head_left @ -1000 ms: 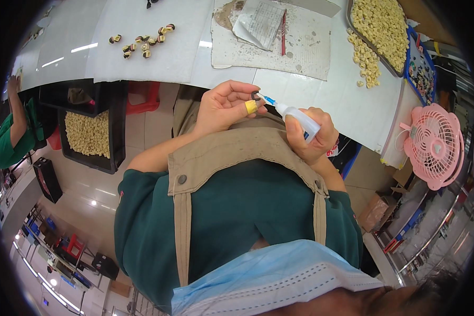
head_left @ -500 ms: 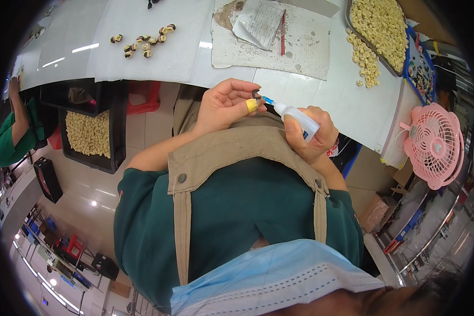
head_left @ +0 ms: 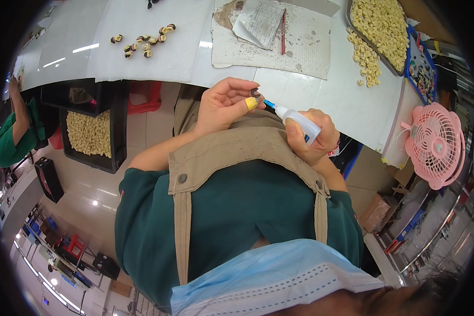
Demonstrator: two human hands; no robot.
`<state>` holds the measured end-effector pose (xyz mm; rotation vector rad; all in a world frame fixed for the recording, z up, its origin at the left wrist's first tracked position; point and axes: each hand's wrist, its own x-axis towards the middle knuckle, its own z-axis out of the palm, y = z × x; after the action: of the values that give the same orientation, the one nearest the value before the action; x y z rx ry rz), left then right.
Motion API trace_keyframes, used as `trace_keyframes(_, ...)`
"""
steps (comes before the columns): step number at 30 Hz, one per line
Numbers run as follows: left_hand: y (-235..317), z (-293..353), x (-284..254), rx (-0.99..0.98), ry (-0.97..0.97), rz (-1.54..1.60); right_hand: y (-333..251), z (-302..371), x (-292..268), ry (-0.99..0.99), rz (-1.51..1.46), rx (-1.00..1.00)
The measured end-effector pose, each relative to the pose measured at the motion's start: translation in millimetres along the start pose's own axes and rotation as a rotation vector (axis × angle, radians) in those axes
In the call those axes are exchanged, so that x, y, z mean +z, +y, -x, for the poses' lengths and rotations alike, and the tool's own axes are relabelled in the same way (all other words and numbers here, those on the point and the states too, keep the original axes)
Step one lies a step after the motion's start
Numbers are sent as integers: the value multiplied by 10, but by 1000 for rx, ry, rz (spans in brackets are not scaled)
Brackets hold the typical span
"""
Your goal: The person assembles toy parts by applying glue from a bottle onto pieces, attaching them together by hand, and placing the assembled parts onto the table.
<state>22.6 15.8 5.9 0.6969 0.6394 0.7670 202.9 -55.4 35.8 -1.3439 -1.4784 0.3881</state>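
Note:
Between the thumb and fingers of my left hand is pinched a small dark C-shaped piece. A yellow wrap covers the tip of that thumb. My right hand is closed around a translucent white squeeze bottle, tilted with its nozzle toward my left hand. The blue nozzle tip lies close to the dark piece; whether they touch I cannot tell. Both hands are held in front of my apron, by the table's near edge.
Several small cream-and-dark pieces lie on the white table. A stained cardboard sheet carries papers and a red pen. At right are a tray of cream pieces, a blue tray and a pink fan. A black crate stands lower left.
The bottle has tilted a little flatter, and its nozzle has shifted slightly down and right beside the dark piece. My left hand is almost unmoved.

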Motion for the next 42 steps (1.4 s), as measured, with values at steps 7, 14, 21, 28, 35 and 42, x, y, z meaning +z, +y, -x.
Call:
trace_keyframes(7,-8,-2,-12,3,-6,6,3,-4,1,-4,47,-11)
trace_keyframes(14,-12,-5,0,16,0,-2,3,-1,2,17,50,20)
trace_keyframes(21,-25,-6,-14,32,15,-9,18,-9,21,17,6,27)
trace_keyframes(28,-15,-41,-55,40,19,-17,47,-23,54,9,-8,46)
trace_keyframes(35,-28,-47,-100,62,16,-2,40,-97,62,34,12,45)
trace_keyframes(42,-10,-50,-68,28,45,-36,534,-597,239,256,-317,434)
